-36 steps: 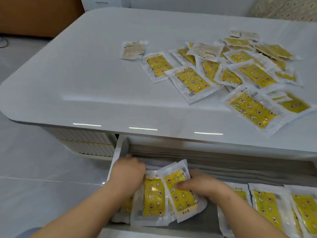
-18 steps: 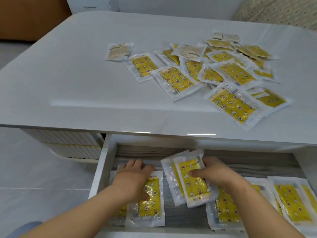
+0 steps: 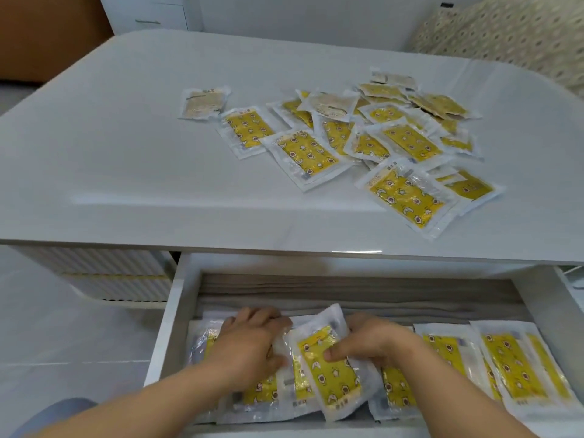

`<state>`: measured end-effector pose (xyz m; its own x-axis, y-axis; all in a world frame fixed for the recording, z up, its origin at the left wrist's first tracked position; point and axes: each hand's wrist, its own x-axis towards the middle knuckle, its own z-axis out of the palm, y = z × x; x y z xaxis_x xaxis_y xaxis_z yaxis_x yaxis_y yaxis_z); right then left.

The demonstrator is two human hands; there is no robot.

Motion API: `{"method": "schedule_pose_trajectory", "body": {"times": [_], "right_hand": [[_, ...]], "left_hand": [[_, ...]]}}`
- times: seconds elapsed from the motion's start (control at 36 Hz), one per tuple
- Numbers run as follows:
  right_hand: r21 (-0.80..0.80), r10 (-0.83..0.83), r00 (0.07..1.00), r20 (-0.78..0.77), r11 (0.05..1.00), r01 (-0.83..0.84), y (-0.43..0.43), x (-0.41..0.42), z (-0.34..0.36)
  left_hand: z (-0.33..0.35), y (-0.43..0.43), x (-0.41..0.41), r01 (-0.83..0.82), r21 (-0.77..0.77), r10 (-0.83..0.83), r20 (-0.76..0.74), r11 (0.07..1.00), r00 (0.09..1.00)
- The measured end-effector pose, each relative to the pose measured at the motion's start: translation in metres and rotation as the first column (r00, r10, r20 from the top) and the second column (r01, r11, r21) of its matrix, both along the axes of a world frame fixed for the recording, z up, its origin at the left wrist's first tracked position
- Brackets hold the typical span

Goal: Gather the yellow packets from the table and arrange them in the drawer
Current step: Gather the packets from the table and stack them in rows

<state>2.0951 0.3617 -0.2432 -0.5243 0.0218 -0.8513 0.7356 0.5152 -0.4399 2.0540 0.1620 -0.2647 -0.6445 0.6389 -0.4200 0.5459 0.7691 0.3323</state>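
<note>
Your left hand (image 3: 249,343) hides most packets (image 3: 262,392) under it; print on the packet (image 3: 331,377) in your right hand (image 3: 373,343) is unreadably blurred.

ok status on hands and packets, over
Right hand pinching a packet over the drawer. Left hand on the drawer's left stack, grip unclear. Pile on table, nothing blocking.

No writing can be read. The yellow packets (image 3: 305,153) on the table (image 3: 126,159) and the held packet (image 3: 331,374) in the drawer (image 3: 172,311) carry small print at their ends, too blurred to make out.
</note>
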Motion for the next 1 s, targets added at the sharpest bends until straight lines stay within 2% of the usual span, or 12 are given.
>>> {"method": "schedule_pose_trajectory", "body": {"times": [0.14,0.22,0.31,0.36,0.39,0.47,0.5,0.64,0.75,0.89,1.0], "right_hand": [[0.213,0.096,0.980,-0.176,0.975,-0.058,0.004,-0.006,0.008],[0.315,0.160,0.982,-0.101,0.941,-0.121,0.010,-0.004,0.003],[0.320,0.127,0.992,0.020,0.939,-0.127,0.013,-0.001,0.003],[0.309,0.121,0.992,0.044,0.942,-0.129,0.011,-0.003,0.009],[0.342,0.160,0.987,0.031,0.926,-0.161,0.010,-0.005,0.011],[0.536,0.347,0.937,-0.026,0.796,-0.280,0.006,-0.008,0.018],[0.553,0.399,0.916,-0.039,0.772,-0.313,0.004,-0.009,0.017],[0.488,0.561,0.827,-0.035,0.732,-0.476,-0.008,-0.010,0.008],[0.516,0.571,0.820,-0.030,0.711,-0.477,-0.007,-0.011,0.003],[0.543,0.581,0.814,-0.003,0.684,-0.487,-0.005,-0.010,0.001],[0.541,0.582,0.813,-0.028,0.692,-0.477,-0.004,-0.009,0.000]], "left_hand": [[0.000,0.004,0.005,0.026,-0.037,-0.027,-0.027,0.999,0.999],[-0.001,0.013,0.005,0.025,-0.052,-0.028,-0.043,0.998,0.999],[-0.004,0.025,0.003,0.023,-0.038,-0.025,-0.045,0.999,0.999],[-0.006,0.031,0.003,0.033,-0.037,-0.035,-0.039,0.999,0.999],[-0.007,0.032,0.002,0.039,-0.037,-0.040,-0.032,0.999,0.999],[-0.008,0.034,0.002,0.033,-0.016,-0.033,0.011,0.999,0.999],[-0.008,0.034,0.002,0.025,-0.006,-0.025,0.026,1.000,0.999],[-0.002,0.030,0.000,0.009,-0.033,-0.009,-0.009,0.999,1.000],[-0.001,0.027,-0.002,0.010,-0.082,-0.012,-0.020,0.997,1.000],[-0.003,0.029,-0.003,-0.006,-0.035,0.007,0.025,0.999,1.000],[-0.003,0.029,-0.001,0.007,-0.051,-0.008,-0.008,0.999,1.000]]}}
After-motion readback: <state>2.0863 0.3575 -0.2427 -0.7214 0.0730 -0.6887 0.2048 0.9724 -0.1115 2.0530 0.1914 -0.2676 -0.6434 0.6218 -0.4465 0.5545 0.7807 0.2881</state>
